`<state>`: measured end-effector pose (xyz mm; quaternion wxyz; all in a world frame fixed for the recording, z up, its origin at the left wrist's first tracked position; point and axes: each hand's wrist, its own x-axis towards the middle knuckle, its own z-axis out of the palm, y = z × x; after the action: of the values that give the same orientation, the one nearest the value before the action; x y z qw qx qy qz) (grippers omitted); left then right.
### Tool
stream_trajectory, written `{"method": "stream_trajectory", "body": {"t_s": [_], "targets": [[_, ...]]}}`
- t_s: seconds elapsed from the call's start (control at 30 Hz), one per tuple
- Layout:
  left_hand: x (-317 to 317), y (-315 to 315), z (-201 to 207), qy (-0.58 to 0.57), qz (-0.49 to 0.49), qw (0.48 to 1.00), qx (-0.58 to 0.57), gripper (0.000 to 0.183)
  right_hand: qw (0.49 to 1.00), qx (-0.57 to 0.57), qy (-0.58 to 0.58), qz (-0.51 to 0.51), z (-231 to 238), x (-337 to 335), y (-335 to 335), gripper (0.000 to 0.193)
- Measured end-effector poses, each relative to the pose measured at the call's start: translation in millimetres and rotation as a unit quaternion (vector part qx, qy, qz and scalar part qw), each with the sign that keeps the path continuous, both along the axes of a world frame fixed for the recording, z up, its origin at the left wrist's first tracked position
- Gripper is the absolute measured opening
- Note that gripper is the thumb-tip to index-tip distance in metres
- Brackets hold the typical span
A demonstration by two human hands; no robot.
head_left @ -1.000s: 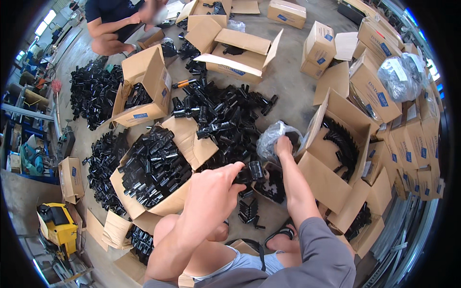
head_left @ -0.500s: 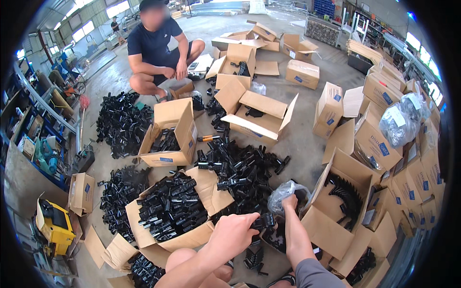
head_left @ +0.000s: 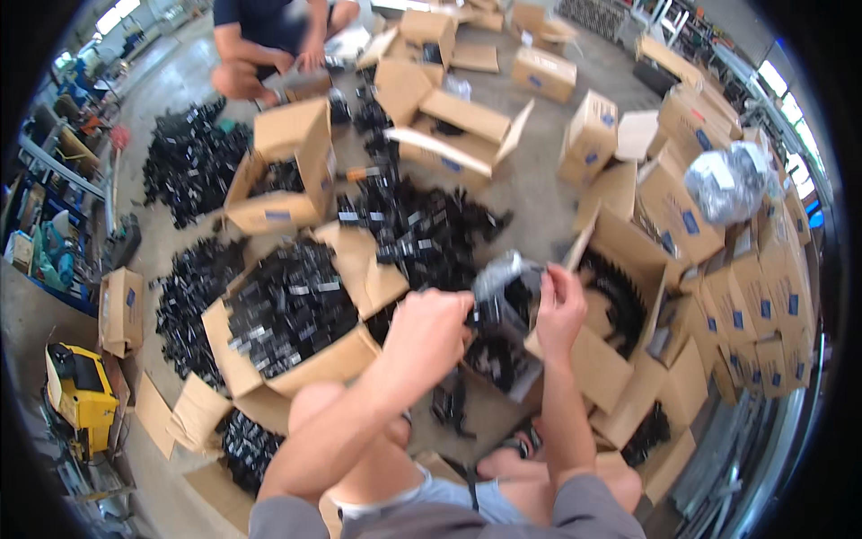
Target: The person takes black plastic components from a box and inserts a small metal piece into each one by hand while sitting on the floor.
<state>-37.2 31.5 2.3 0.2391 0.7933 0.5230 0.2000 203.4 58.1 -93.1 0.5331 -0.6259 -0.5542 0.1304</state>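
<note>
My left hand (head_left: 427, 325) is closed on a black plastic part (head_left: 486, 311), partly hidden by my fingers. To its right my right hand (head_left: 561, 301) is raised with thumb and fingertips pinched together at the edge of a clear plastic bag (head_left: 505, 272); what exactly lies between the fingertips is blurred. The bag bulges up from a small open carton that has black parts (head_left: 494, 357) in it, directly below my hands. A wide carton (head_left: 368, 269) heaped with black parts stands to the left of my left hand.
Loose black parts lie in piles (head_left: 422, 229) ahead and at the left (head_left: 193, 162). An open carton (head_left: 611, 359) with nested black parts stands at the right, beside stacked cartons (head_left: 754, 305). Another person (head_left: 269, 45) squats at the far left. A yellow machine (head_left: 85, 395) sits at the left.
My right hand has lifted out of the bag and come back toward me, its fingers now pinched. My left hand still grips the black part. The whole view has tilted downward.
</note>
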Motion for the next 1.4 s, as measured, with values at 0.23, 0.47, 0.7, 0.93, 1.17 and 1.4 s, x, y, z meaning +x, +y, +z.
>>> {"method": "stream_trajectory", "body": {"t_s": [0.23, 0.47, 0.7, 0.93, 1.17, 1.4], "targets": [[8.3, -14.4, 2.9, 0.03, -0.028, 0.999, 0.023, 0.027, 0.92, 0.097, -0.258, 0.279, 118.0, -27.5, -51.5, 0.018], [12.5, -24.1, -8.8, 0.013, -0.033, 0.997, 0.062, 0.021, 0.902, 0.089, -0.331, 0.264, 96.8, -39.3, -59.8, 0.015], [8.7, -21.8, -8.6, 0.012, -0.036, 0.997, 0.07, 0.021, 0.898, 0.094, -0.34, 0.262, 95.2, -46.2, -58.6, 0.016], [4.6, -22.2, -6.3, -0.009, -0.025, 0.998, 0.065, 0.025, 0.917, 0.095, -0.303, 0.241, 96.4, -48.9, -64.7, 0.016], [-5.5, -15.7, 26.2, -0.099, 0.068, 0.993, -0.007, 0.049, 0.996, 0.038, -0.075, 0.038, 49.3, -28.4, -70.7, 0.012], [-16.9, -1.4, 41.6, -0.528, 0.048, 0.812, -0.243, 0.031, 0.826, -0.487, -0.256, 0.124, -165.7, 11.1, -89.2, 0.029]]}}
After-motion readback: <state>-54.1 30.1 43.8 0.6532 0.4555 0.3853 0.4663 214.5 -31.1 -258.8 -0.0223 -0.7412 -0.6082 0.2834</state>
